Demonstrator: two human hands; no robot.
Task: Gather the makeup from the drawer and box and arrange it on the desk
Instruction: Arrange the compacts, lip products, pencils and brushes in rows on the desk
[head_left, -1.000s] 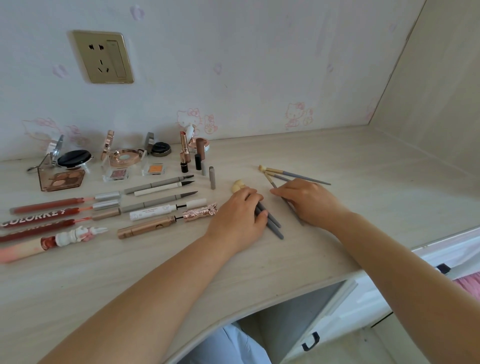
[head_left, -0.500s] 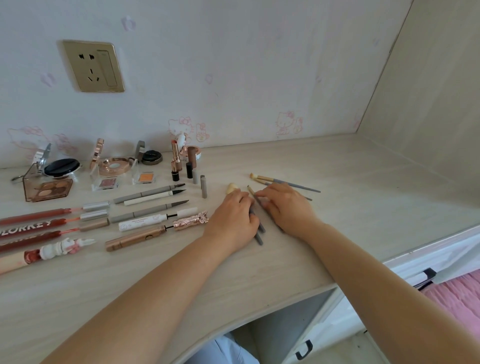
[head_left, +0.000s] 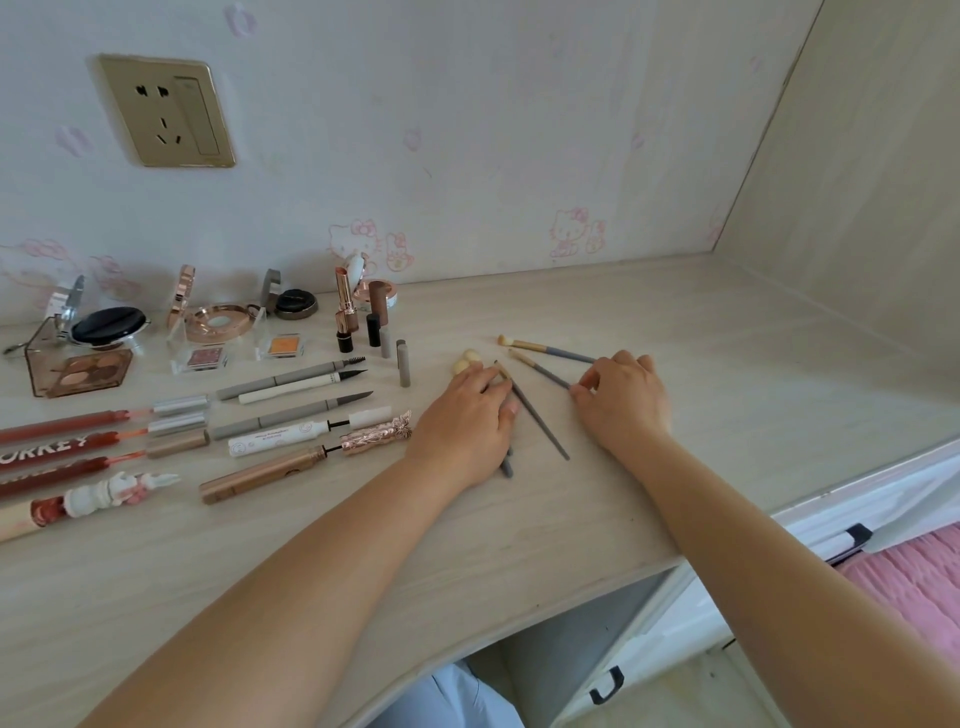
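Several grey-handled makeup brushes lie on the pale wooden desk (head_left: 727, 374). My left hand (head_left: 467, 415) rests flat over two of them, whose cream tips (head_left: 470, 361) and grey ends (head_left: 506, 467) stick out. A thin brush (head_left: 540, 421) lies free between my hands. My right hand (head_left: 623, 400) pinches the handle end of another thin brush (head_left: 537, 368). A further brush (head_left: 545, 349) lies behind it. Lip glosses (head_left: 78, 441), eyeliner pens (head_left: 291, 382), lipsticks (head_left: 345, 306) and compacts (head_left: 218, 322) stand arranged at the left.
A wall socket (head_left: 166, 111) sits on the wallpapered wall behind the desk. A side panel (head_left: 857, 182) closes the desk's right end. Below the front edge, white drawers with black handles (head_left: 852, 538) show at the right, beside pink fabric (head_left: 914, 582).
My right hand has slid right, away from my left, and now pinches a thin brush by its end. One brush now lies uncovered between my hands. My left hand has stayed put.
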